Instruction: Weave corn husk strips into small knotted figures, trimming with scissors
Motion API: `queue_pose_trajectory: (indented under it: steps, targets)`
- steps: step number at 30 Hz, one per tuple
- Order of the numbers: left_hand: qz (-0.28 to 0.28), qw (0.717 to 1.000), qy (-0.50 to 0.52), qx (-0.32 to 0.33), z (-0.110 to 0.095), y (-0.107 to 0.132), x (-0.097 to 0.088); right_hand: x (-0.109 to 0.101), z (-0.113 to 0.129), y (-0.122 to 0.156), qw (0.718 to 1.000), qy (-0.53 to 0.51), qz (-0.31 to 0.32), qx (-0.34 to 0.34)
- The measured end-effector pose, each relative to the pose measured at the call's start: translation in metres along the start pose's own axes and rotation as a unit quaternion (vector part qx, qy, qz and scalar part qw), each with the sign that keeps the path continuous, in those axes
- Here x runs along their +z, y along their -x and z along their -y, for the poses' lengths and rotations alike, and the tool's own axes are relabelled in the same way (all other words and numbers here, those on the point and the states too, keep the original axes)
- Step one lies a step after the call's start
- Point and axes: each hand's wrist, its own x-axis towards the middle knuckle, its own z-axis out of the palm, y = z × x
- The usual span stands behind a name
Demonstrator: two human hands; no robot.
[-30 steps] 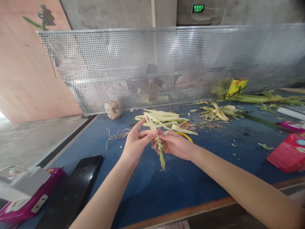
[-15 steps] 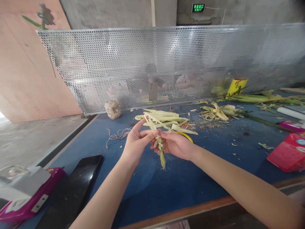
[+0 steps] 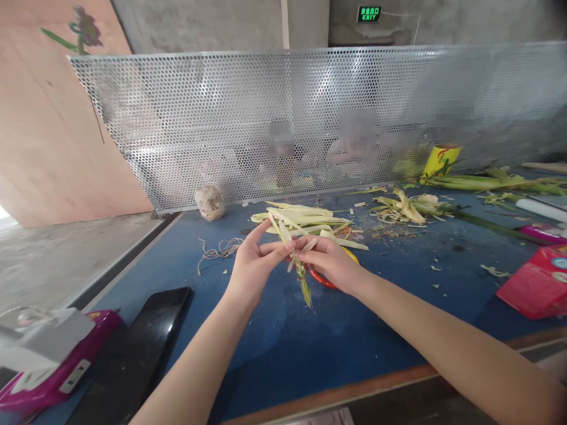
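Between my two hands is a braid of pale green leaf strips (image 3: 301, 280), its pointed end hanging down toward me. My left hand (image 3: 256, 255) pinches the upper part of the braid with thumb and fingers, and loose strips stick up past its fingertips. My right hand (image 3: 329, 263) is closed on the braid's strips from the other side, a short strip poking out by its fingers. Just behind them lies a pile of pale leaf strips (image 3: 306, 216). A red and yellow ring-shaped thing (image 3: 324, 280) shows partly under my right hand.
On the blue table (image 3: 289, 361) are a black phone (image 3: 130, 360), a purple and grey device (image 3: 60, 363), thin string (image 3: 219, 249), a wrapped roll (image 3: 209, 202), leaf scraps (image 3: 407, 208), a red box (image 3: 544, 281) and a yellow tube (image 3: 442, 160). A perforated metal screen (image 3: 243, 115) stands behind; people sit beyond it.
My right hand has shifted slightly and its fingers have closed in around the strips. The braid's tip has swung a little right, and more of the red and yellow ring shows.
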Motion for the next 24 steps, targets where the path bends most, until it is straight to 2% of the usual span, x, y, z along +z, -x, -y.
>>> queue_pose_trajectory:
  steps: [7,10,17,24]
  targets:
    - [-0.06,0.994,-0.077,0.058,0.0043,-0.0022,-0.0018,-0.0011,-0.0008,0.0002,0.997,0.064,-0.037,-0.003]
    - [-0.058,0.992,-0.096,0.065,0.0058,-0.0029,-0.0032,-0.0024,-0.0006,0.0005,0.997,0.063,-0.038,-0.001]
    - [-0.071,0.994,-0.069,0.057,0.0006,0.001,-0.0003,-0.0019,0.0007,0.0003,0.998,0.056,-0.036,0.004]
    - [-0.062,0.988,-0.127,0.063,-0.0004,0.0034,0.0005,-0.0015,0.0016,0.0014,0.998,0.047,-0.041,0.002]
